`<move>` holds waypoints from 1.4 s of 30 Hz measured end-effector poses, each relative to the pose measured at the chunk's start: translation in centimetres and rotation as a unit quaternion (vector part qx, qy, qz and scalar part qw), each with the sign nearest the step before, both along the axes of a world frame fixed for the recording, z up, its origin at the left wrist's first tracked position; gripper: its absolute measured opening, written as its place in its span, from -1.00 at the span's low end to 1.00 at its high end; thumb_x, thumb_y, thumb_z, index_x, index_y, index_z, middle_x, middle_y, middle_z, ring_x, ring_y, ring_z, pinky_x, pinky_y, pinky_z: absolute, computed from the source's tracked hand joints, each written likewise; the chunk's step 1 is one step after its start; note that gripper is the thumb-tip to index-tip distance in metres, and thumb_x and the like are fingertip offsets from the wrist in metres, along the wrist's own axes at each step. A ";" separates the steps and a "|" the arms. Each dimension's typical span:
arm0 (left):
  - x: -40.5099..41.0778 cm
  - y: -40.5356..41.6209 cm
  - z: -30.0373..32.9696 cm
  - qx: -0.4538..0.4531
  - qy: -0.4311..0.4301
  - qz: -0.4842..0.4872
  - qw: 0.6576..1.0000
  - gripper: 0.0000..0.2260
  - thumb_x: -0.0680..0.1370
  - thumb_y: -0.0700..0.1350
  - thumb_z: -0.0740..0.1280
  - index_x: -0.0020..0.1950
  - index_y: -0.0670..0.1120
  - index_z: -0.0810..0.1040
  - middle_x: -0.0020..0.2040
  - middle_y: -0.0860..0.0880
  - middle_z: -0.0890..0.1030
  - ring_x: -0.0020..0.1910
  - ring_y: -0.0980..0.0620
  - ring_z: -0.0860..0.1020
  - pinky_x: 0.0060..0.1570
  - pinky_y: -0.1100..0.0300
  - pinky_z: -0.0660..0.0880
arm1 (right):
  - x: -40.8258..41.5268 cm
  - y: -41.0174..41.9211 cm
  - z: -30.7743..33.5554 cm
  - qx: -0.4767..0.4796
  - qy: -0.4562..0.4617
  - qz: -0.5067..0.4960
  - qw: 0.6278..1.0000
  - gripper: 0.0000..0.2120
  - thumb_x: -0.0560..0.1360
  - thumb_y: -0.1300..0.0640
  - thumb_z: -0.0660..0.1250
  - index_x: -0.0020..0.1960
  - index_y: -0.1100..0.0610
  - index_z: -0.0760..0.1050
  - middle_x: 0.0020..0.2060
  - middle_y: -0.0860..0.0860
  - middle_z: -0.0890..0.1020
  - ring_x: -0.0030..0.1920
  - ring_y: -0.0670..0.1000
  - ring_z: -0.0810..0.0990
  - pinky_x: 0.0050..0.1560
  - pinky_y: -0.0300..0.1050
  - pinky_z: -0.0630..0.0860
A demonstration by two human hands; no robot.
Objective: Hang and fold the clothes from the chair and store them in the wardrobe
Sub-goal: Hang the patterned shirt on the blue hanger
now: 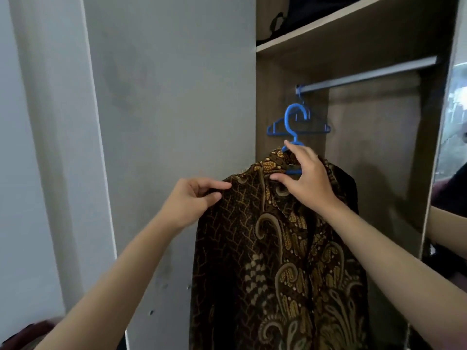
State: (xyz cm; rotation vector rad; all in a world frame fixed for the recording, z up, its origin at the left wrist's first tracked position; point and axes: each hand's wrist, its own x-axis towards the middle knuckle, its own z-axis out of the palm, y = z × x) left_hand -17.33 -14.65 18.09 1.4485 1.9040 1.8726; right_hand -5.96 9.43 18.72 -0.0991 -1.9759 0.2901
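Observation:
A dark brown batik shirt (278, 261) with gold patterns hangs on a blue plastic hanger (293, 122) in front of the open wardrobe. My right hand (305, 178) grips the hanger's neck and the shirt collar just under the hook. My left hand (194, 198) pinches the shirt's left shoulder seam. The hook sits below the metal rail (366, 75), apart from it. A second, bare blue hanger (321, 128) hangs from the rail's left end, behind the first.
The wardrobe's grey door (171, 122) stands open on the left. A shelf (328, 29) above the rail carries a dark bag (290, 18). A mirrored door (452, 147) is at the right edge. Reddish fabric (27, 334) shows at the bottom left corner.

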 end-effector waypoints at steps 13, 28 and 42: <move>-7.8 17.1 6.7 0.026 0.075 -0.037 0.996 -0.73 0.53 -0.42 0.25 -0.03 -0.10 0.64 -0.18 0.02 0.65 -0.24 0.23 0.62 -0.14 0.44 0.52 | -5.5 13.6 5.0 -0.084 0.096 -0.057 0.990 -0.25 0.37 0.08 0.53 0.48 0.11 0.30 0.31 0.06 0.41 0.36 -0.01 0.36 0.33 -0.28 0.18; -11.3 36.2 15.2 0.051 0.101 -0.094 0.989 -0.72 0.56 -0.40 0.19 0.16 -0.18 0.59 -0.11 -0.07 0.64 -0.10 0.04 0.53 -0.06 0.35 0.48 | -9.1 32.6 16.3 -0.096 0.151 -0.025 0.983 -0.24 0.29 0.19 0.58 0.42 0.04 0.37 0.35 0.04 0.46 0.35 -0.02 0.42 0.41 -0.02 0.35; -11.7 40.6 11.9 0.036 0.091 -0.143 0.985 -0.70 0.55 -0.46 0.17 0.17 -0.24 0.56 -0.01 -0.14 0.62 -0.11 0.10 0.54 -0.04 0.40 0.45 | -7.7 36.5 12.9 -0.045 0.130 -0.078 0.987 -0.23 0.25 0.21 0.61 0.40 0.14 0.41 0.23 0.00 0.45 0.28 -0.07 0.44 0.31 -0.39 0.31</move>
